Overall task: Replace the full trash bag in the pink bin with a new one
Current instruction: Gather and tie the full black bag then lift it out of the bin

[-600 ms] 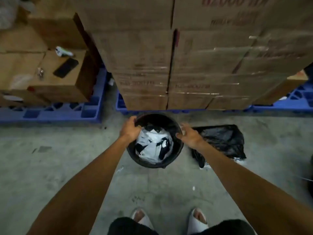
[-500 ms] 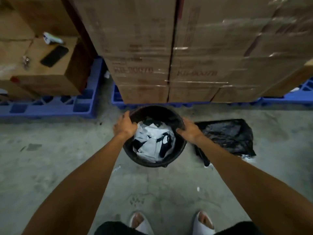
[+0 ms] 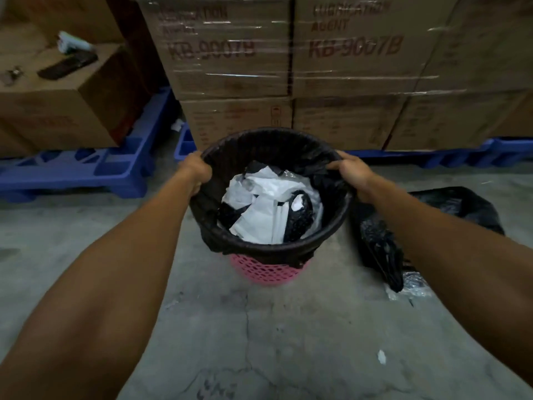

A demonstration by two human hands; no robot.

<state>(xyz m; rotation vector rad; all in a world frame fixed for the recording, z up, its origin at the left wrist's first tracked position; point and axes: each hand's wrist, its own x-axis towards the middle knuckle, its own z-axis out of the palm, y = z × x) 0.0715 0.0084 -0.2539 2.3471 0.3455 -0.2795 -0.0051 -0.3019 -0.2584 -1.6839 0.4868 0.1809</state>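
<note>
A pink mesh bin [image 3: 266, 269] stands on the concrete floor in the middle of the head view. A black trash bag [image 3: 268, 145] lines it and is folded over the rim, hiding most of the pink wall. White and black crumpled waste [image 3: 268, 209] fills the bag. My left hand [image 3: 196, 171] grips the bag edge at the left rim. At the right rim my right hand [image 3: 352, 174] is closed on the bag edge. A second black bag [image 3: 383, 249] lies crumpled on the floor just right of the bin.
Stacked cardboard boxes [image 3: 288, 67] on blue pallets [image 3: 80, 171] stand close behind the bin. A box at the left [image 3: 57, 96] carries a phone [image 3: 67, 64] and small items. Bare concrete floor [image 3: 274, 342] spreads in front of the bin.
The camera has dropped lower and closer, so the bin looks bigger and its pink wall shows. Both hands have closed tighter on the bag edge at the rim.
</note>
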